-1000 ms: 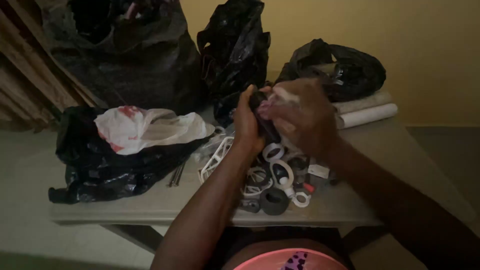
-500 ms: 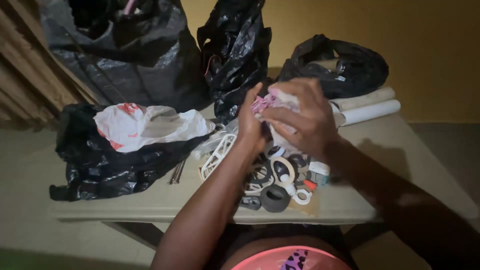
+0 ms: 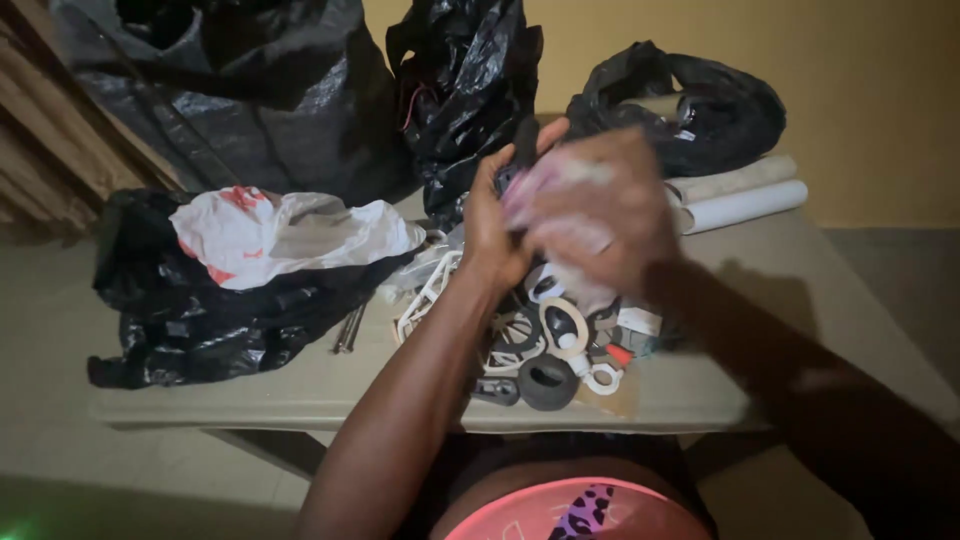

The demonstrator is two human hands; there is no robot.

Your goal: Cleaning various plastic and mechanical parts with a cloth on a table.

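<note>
My left hand [image 3: 488, 228] grips a small dark object [image 3: 524, 142] whose top sticks up above my fingers. My right hand [image 3: 600, 205], blurred with motion, presses a pale pinkish cloth [image 3: 548, 180] against that object. Both hands hover above a heap of small parts [image 3: 555, 345] on the table: white rings, black rings, a white grid piece [image 3: 428, 290] and a thick black ring [image 3: 547, 382] at the front.
On the grey table [image 3: 300, 395] lie a black bag topped by a white and red plastic bag [image 3: 285, 232], more black bags [image 3: 465, 90] at the back, another black bag [image 3: 700, 105] on the right, and two rolled tubes [image 3: 740, 195].
My hands have risen a little and the dark object now pokes out above my left fingers. My right hand has rubbed the cloth over it and is blurred.
</note>
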